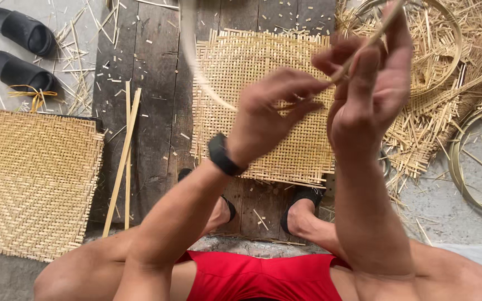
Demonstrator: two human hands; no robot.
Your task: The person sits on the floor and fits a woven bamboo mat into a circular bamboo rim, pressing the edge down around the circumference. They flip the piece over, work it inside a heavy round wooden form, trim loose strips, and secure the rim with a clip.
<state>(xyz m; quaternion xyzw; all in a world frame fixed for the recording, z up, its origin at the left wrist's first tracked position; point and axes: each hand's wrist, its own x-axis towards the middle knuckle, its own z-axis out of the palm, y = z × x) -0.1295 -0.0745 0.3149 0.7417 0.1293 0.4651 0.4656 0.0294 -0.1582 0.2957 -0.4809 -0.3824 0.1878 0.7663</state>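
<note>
Two hands (330,95) on one bamboo strip (364,47)

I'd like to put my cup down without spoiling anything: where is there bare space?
Dark planks between the left mat and the middle mat, beside two loose slats. Grey floor lower right, inside the hoops. Upper right is crowded with bamboo scraps.

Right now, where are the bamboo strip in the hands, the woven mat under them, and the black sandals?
bamboo strip (364,45), head view, stretch between the fingers.
woven mat (235,67), head view, upper left weave.
black sandals (20,30), head view, upper sandal's strap.
</note>
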